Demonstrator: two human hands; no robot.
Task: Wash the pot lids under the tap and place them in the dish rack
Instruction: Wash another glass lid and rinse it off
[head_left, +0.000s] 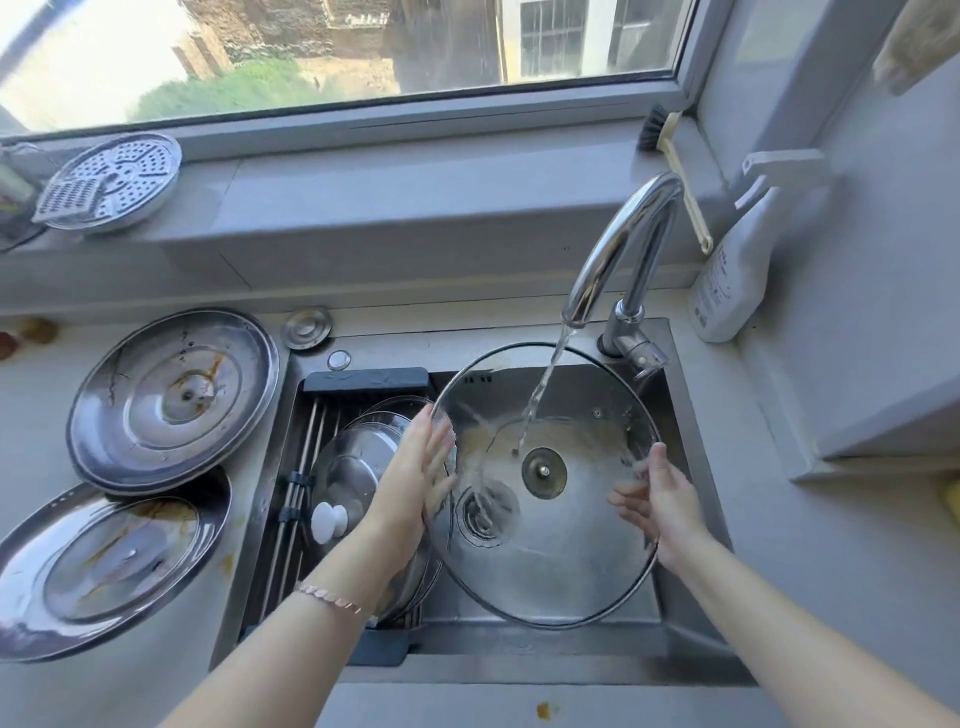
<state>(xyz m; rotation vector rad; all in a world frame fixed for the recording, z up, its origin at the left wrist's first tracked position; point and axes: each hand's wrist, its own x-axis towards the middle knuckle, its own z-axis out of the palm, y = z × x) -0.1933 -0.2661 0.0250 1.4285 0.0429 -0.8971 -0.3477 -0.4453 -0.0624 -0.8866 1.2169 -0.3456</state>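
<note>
A large glass pot lid (566, 561) with a metal rim is held underside up over the sink (691, 415), and water from the tap (618, 254) falls onto it near its centre boss. My left hand (415, 467) lies flat against the lid's left rim with straight fingers. My right hand (657, 504) holds the right rim, thumb on top and fingers spread beneath the glass. On the dish rack (301, 483) in the sink's left part lie steel lids (353, 467), one with a white knob. Two stained steel lids (171, 400) (104, 566) lie on the counter at the left.
A small metal plug cover (307, 327) sits behind the sink. A steamer plate (111, 182) rests on the window sill at the left. A brush (675, 166) and a white spray bottle (732, 270) stand at the right of the tap.
</note>
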